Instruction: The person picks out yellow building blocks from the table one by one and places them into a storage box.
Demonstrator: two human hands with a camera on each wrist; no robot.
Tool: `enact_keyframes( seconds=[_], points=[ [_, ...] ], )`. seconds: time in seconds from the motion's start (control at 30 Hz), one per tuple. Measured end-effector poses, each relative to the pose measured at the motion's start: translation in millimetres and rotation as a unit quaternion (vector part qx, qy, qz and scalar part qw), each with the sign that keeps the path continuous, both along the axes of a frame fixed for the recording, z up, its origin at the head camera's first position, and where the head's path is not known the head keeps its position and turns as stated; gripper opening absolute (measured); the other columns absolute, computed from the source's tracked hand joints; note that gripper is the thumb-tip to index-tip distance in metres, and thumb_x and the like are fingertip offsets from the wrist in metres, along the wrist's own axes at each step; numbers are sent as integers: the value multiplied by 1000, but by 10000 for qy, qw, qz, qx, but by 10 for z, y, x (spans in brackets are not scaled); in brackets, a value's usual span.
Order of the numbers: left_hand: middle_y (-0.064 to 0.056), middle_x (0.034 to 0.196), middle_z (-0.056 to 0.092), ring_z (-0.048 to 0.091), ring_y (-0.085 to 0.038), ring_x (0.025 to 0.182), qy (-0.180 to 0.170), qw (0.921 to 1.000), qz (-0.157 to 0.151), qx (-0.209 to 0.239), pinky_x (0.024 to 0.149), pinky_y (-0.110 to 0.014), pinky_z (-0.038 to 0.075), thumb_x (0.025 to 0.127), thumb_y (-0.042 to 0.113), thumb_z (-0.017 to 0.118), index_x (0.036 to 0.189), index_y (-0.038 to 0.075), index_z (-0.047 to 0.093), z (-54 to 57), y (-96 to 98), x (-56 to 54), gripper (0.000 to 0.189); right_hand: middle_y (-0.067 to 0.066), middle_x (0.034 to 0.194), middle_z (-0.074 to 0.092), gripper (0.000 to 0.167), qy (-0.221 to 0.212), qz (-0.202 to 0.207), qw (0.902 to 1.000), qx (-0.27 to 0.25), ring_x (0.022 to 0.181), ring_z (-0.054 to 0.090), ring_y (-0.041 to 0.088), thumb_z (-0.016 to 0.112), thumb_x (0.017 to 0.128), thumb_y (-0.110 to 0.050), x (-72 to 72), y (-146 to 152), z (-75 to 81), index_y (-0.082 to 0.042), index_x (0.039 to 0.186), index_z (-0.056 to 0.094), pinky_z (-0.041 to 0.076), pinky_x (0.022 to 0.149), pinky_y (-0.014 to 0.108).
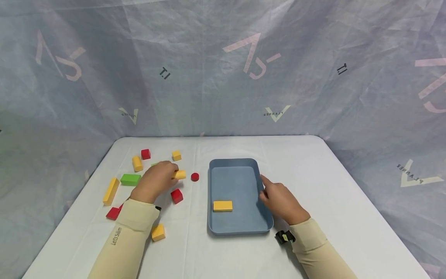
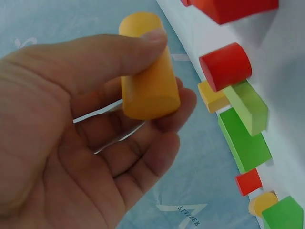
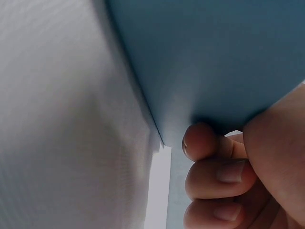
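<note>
Between thumb and fingers, my left hand (image 1: 158, 180) pinches a yellow cylinder block (image 2: 147, 90), raised above the left part of the table. In the head view the cylinder (image 1: 179, 174) points toward a red disc (image 1: 195, 177). A blue-grey tray (image 1: 237, 232) lies at the middle, with one yellow rectangular block (image 1: 222, 206) inside it. My right hand (image 1: 280, 201) grips the tray's right wall, index finger along the rim. In the right wrist view, curled fingers (image 3: 221, 171) sit against the outside of the tray wall (image 3: 205, 57).
Around the left hand lie a red cube (image 1: 177, 196), yellow blocks (image 1: 158, 232), a green block (image 1: 130, 179), a long yellow bar (image 1: 111, 191), another yellow cylinder (image 1: 137, 163) and red pieces (image 1: 113, 213). A grey printed curtain (image 1: 209, 77) hangs behind the white table (image 1: 313, 174).
</note>
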State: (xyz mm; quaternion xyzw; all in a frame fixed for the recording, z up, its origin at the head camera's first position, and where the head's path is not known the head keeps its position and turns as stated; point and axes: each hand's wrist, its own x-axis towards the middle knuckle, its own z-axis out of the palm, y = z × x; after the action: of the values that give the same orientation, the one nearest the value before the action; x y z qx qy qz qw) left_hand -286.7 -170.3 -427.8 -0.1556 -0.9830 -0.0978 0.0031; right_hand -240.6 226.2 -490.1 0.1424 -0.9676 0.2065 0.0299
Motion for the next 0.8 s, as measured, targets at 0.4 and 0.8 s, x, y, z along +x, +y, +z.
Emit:
enact_keyframes(
  seconds=[0.4, 0.8],
  points=[
    [-4, 90, 67, 57, -21, 78, 303, 9995, -83, -53, 79, -40, 55, 85, 20, 86, 107, 8, 74, 1, 199, 34, 28, -6, 53, 45, 59, 7, 13, 10000, -17, 44, 35, 6, 57, 101, -16, 6, 10, -5, 1, 156, 40, 31, 47, 24],
    [-3, 97, 70, 60, -19, 80, 873, 9951, -346, -298, 77, -40, 57, 88, 28, 83, 113, 11, 75, -34, 362, 74, 31, -7, 53, 45, 59, 75, 14, 10000, 27, 44, 36, 7, 56, 101, -16, -1, 8, -2, 1, 156, 40, 32, 47, 24]
  ],
)
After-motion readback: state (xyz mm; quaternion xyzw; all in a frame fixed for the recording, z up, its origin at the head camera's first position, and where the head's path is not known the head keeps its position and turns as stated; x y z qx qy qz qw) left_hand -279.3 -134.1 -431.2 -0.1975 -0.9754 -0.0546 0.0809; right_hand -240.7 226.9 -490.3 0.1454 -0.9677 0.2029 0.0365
